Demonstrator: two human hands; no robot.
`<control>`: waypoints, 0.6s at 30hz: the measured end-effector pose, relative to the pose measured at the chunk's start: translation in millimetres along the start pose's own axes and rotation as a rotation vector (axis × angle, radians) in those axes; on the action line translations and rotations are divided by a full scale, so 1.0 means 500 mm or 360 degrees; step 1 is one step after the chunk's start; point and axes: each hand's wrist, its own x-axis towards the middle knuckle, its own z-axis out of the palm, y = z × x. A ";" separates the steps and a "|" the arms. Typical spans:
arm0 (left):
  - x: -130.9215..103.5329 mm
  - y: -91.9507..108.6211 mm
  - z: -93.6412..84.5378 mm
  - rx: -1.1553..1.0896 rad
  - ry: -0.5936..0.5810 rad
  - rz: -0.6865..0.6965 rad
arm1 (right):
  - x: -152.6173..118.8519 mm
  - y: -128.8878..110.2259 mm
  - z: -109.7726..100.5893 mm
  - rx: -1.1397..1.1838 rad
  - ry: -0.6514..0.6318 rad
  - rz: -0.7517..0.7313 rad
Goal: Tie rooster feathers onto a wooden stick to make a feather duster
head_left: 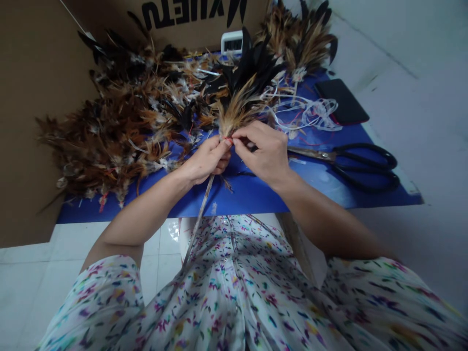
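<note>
My left hand [209, 160] is closed around the base of a feather bundle [237, 107], black feathers at the top and tan ones below. A thin stick [200, 214] runs down from under this hand toward my lap. At the bundle's base, red thread [228, 140] shows between the hands. The fingers of my right hand [260, 148] are pinched together at the thread; whatever lies between the fingertips is too small to make out for certain.
Brown feather bunches [109, 131] cover the table's left side. Black-handled scissors [329, 156], clear plastic strip [318, 113] and a dark phone-like object [342, 101] lie right. Behind stand a cardboard box [197, 29], a small white device [231, 43] and more feathers [302, 44].
</note>
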 end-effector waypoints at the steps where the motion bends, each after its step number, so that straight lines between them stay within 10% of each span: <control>1: 0.000 0.000 0.000 -0.0006 -0.0010 -0.0005 | -0.001 0.001 0.000 -0.0002 -0.0002 -0.0020; 18: 0.004 -0.006 -0.008 -0.0047 -0.0046 0.0009 | -0.014 0.006 0.012 0.0034 0.0010 -0.0149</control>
